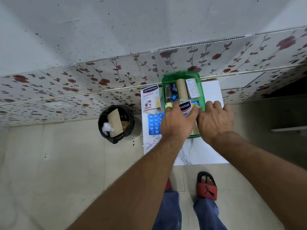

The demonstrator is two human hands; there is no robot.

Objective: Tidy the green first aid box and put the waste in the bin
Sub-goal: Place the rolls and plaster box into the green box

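**Head view: both my hands at the green box**

Head view looks straight down on a small white table [211, 90] pushed against a wall tiled with red flowers. The green box [201, 90] sits at the table's far edge, toward the right side. It is see-through green plastic with rounded corners, open at the top and packed. Inside, along the far part, stand a clear small bottle [167, 93], a beige bandage roll [181, 90] lying lengthwise, and a white carton [192, 87] with fine print. Blue bits show between them; I cannot tell what they are.

My left hand [176, 123] lies over the near half of the box, fingers closed around a white plaster box [185, 107] with a blue and red label, held tilted inside the green box. My right hand [216, 118] rests on the box's right rim with fingers curled over it; whether it truly grips the rim I cannot tell.

On the table just left of the green box stands a second plaster packet [150, 98], marked washproof. Nearer to me lies a blue blister strip of pills [154, 123], partly under my left wrist, and at the table's near left edge some white printed sachets [150, 144].

On the floor, left of the table, stands a round bin [116, 123] lined with a black bag, holding a brown paper piece and a white wad.
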